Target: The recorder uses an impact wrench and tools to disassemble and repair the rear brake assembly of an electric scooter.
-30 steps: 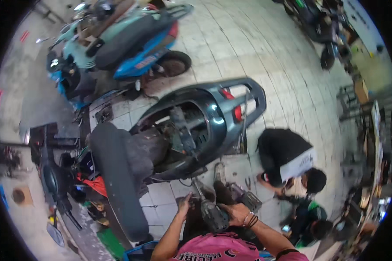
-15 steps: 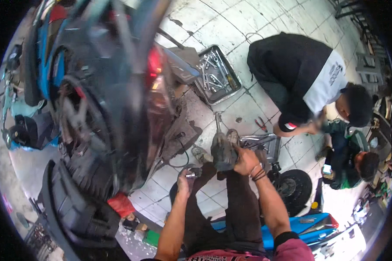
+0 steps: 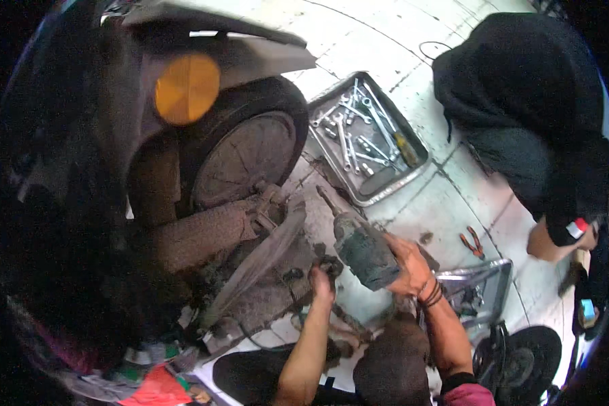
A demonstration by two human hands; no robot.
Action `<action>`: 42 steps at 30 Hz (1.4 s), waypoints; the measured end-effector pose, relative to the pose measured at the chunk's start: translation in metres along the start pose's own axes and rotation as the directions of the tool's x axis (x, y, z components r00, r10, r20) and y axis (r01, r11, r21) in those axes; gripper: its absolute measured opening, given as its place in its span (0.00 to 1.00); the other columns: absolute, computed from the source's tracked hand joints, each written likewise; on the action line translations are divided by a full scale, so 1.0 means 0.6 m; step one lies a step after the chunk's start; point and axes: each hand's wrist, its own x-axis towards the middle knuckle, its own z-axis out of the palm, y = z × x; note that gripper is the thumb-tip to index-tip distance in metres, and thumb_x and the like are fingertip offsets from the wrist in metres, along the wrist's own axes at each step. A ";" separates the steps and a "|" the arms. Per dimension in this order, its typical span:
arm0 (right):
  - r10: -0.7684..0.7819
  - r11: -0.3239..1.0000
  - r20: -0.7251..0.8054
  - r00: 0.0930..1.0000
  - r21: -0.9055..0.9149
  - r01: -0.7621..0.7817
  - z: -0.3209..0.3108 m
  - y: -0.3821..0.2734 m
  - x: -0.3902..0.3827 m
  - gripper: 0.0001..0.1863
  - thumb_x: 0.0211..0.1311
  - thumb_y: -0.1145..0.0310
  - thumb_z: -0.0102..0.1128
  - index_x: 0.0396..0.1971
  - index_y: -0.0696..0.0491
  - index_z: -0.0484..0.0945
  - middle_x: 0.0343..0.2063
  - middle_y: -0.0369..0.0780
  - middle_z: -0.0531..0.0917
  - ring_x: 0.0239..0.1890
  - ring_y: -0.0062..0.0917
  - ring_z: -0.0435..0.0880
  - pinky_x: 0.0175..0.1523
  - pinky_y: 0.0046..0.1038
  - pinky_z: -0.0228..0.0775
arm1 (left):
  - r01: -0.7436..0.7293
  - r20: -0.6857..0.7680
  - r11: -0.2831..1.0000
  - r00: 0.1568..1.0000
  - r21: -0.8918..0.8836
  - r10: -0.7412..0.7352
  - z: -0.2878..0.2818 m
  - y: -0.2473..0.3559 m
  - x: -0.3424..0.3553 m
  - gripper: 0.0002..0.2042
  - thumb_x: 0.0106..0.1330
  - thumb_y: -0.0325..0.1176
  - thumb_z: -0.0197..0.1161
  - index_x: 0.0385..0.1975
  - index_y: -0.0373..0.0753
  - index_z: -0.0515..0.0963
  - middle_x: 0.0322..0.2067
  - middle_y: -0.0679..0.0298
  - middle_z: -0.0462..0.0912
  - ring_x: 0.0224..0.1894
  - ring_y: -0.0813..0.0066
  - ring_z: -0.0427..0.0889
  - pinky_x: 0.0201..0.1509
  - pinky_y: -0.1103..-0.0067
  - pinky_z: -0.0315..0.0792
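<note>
My right hand (image 3: 407, 267) is wrapped round a grimy, dark impact wrench (image 3: 367, 254), whose long, narrow shaft points up and left toward the motorbike's rear wheel (image 3: 247, 159). To its left, my left hand (image 3: 323, 283) is closed at about the same height, its fingers dark and partly blurred. The small metal socket that showed in it earlier is now mostly hidden. The wheel is dusty, with a rusty brown muffler (image 3: 199, 233) in front of it. Both hands are apart from the wheel and the muffler.
A metal tray (image 3: 419, 172) of wrenches and sockets lies beyond my hands. Orange-handled pliers (image 3: 472, 242) and a second tray (image 3: 501, 298) lie at right, near a loose wheel (image 3: 524, 365). A person in black (image 3: 521, 101) crouches there. A red cloth (image 3: 157, 387) is lower left.
My view has swung left and closer to the motorbike, so its rear wheel and muffler now show. The impact wrench stays in my right hand, now tilted further left.
</note>
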 end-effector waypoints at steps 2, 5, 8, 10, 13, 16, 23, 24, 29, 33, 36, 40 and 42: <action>-0.043 0.997 -0.012 0.999 0.068 0.044 0.038 0.036 0.000 0.44 0.37 0.54 0.75 0.57 0.59 0.72 0.47 0.51 0.82 0.50 0.42 0.83 0.55 0.37 0.74 | 0.041 0.056 0.988 0.998 -0.149 -0.033 0.022 0.009 0.032 0.17 0.75 0.39 0.45 0.46 0.38 0.79 0.35 0.66 0.84 0.30 0.75 0.79 0.33 0.82 0.75; 0.040 0.978 0.130 0.991 0.197 -0.065 0.093 0.104 -0.061 0.25 0.52 0.63 0.67 0.48 0.61 0.79 0.49 0.47 0.83 0.54 0.37 0.81 0.59 0.35 0.72 | -0.023 0.185 0.977 0.981 -0.211 0.063 0.058 0.038 0.042 0.18 0.74 0.39 0.45 0.49 0.37 0.79 0.36 0.64 0.84 0.31 0.77 0.80 0.33 0.84 0.74; 0.560 0.672 0.080 0.825 0.539 -0.508 0.153 0.158 -0.134 0.17 0.54 0.66 0.67 0.41 0.60 0.82 0.43 0.42 0.86 0.48 0.32 0.85 0.58 0.33 0.74 | -0.149 0.336 0.917 0.899 -0.370 0.282 0.115 0.075 0.008 0.20 0.74 0.42 0.48 0.56 0.36 0.75 0.37 0.63 0.84 0.31 0.76 0.80 0.31 0.83 0.73; 0.178 0.903 -0.050 0.983 0.405 -0.143 0.126 0.109 -0.110 0.17 0.56 0.64 0.67 0.42 0.59 0.82 0.41 0.40 0.87 0.46 0.28 0.85 0.56 0.32 0.75 | -0.237 -0.006 0.955 0.971 -0.177 0.240 0.104 0.072 -0.025 0.22 0.75 0.49 0.45 0.56 0.40 0.75 0.36 0.65 0.83 0.32 0.77 0.79 0.31 0.81 0.70; 0.022 0.858 0.114 0.993 0.507 -0.077 0.082 0.095 -0.093 0.31 0.41 0.59 0.76 0.47 0.59 0.81 0.45 0.48 0.85 0.46 0.34 0.85 0.56 0.33 0.74 | -0.071 0.422 0.993 0.900 -0.096 0.105 0.068 0.101 -0.079 0.29 0.73 0.57 0.44 0.63 0.40 0.69 0.55 0.61 0.78 0.52 0.67 0.78 0.53 0.70 0.72; 0.013 0.819 -0.135 0.991 0.570 0.067 0.107 0.127 -0.135 0.39 0.40 0.56 0.76 0.55 0.56 0.77 0.56 0.49 0.78 0.60 0.37 0.75 0.67 0.38 0.62 | -0.191 0.391 0.979 0.897 -0.073 0.204 0.095 0.100 -0.085 0.33 0.73 0.61 0.43 0.65 0.39 0.66 0.58 0.59 0.75 0.57 0.62 0.75 0.63 0.68 0.69; 0.082 0.995 -0.188 0.979 0.075 -0.069 0.011 0.175 -0.246 0.38 0.43 0.54 0.74 0.57 0.53 0.76 0.58 0.47 0.75 0.64 0.40 0.70 0.69 0.42 0.56 | -0.756 0.781 0.239 0.517 0.609 -0.351 -0.056 -0.200 -0.073 0.09 0.67 0.33 0.59 0.36 0.35 0.82 0.22 0.61 0.80 0.23 0.69 0.77 0.27 0.72 0.71; 0.064 0.993 -0.210 0.976 0.106 -0.043 0.074 0.196 -0.263 0.38 0.43 0.54 0.73 0.57 0.53 0.76 0.58 0.47 0.75 0.63 0.40 0.70 0.69 0.42 0.56 | -0.625 0.546 0.054 0.632 0.778 -0.550 -0.164 -0.217 -0.083 0.13 0.63 0.37 0.62 0.39 0.33 0.82 0.33 0.55 0.82 0.34 0.63 0.80 0.40 0.68 0.73; -0.048 0.969 -0.169 0.985 -0.248 0.004 0.111 0.225 -0.287 0.37 0.44 0.54 0.73 0.56 0.52 0.76 0.57 0.47 0.76 0.62 0.41 0.72 0.68 0.42 0.57 | -0.908 0.854 -0.345 0.364 0.238 -0.371 -0.362 -0.473 -0.128 0.19 0.67 0.41 0.60 0.50 0.34 0.79 0.47 0.49 0.82 0.51 0.57 0.80 0.59 0.61 0.73; -0.103 0.873 -0.091 0.991 -0.485 0.046 0.118 0.261 -0.308 0.36 0.44 0.54 0.73 0.56 0.52 0.76 0.57 0.46 0.77 0.61 0.41 0.73 0.68 0.43 0.58 | -0.863 0.644 -0.344 0.505 0.371 -0.574 -0.303 -0.446 -0.200 0.32 0.61 0.49 0.63 0.62 0.35 0.70 0.56 0.42 0.74 0.61 0.56 0.72 0.66 0.63 0.64; -0.165 0.810 -0.071 0.984 -0.579 0.094 0.109 0.273 -0.295 0.35 0.44 0.54 0.72 0.56 0.51 0.77 0.56 0.46 0.77 0.60 0.42 0.73 0.67 0.43 0.59 | -0.838 0.602 0.109 0.286 0.534 -0.746 -0.331 -0.479 -0.206 0.24 0.63 0.44 0.61 0.54 0.34 0.75 0.50 0.49 0.79 0.50 0.61 0.76 0.55 0.66 0.69; -0.237 0.846 -0.087 0.968 -0.507 0.162 0.143 0.245 -0.218 0.34 0.46 0.55 0.72 0.55 0.51 0.77 0.54 0.45 0.79 0.58 0.42 0.76 0.65 0.42 0.62 | -0.518 0.573 0.381 0.282 0.766 -0.769 -0.266 -0.378 -0.058 0.15 0.66 0.36 0.58 0.44 0.32 0.82 0.41 0.57 0.85 0.36 0.68 0.81 0.41 0.70 0.77; -0.294 0.899 -0.159 0.943 -0.381 0.216 0.173 0.185 -0.146 0.32 0.47 0.56 0.71 0.54 0.51 0.77 0.53 0.45 0.80 0.56 0.41 0.78 0.64 0.41 0.65 | -0.749 0.878 0.464 0.355 0.473 -0.321 -0.292 -0.300 0.051 0.16 0.64 0.34 0.58 0.47 0.32 0.82 0.40 0.57 0.85 0.35 0.70 0.80 0.38 0.73 0.76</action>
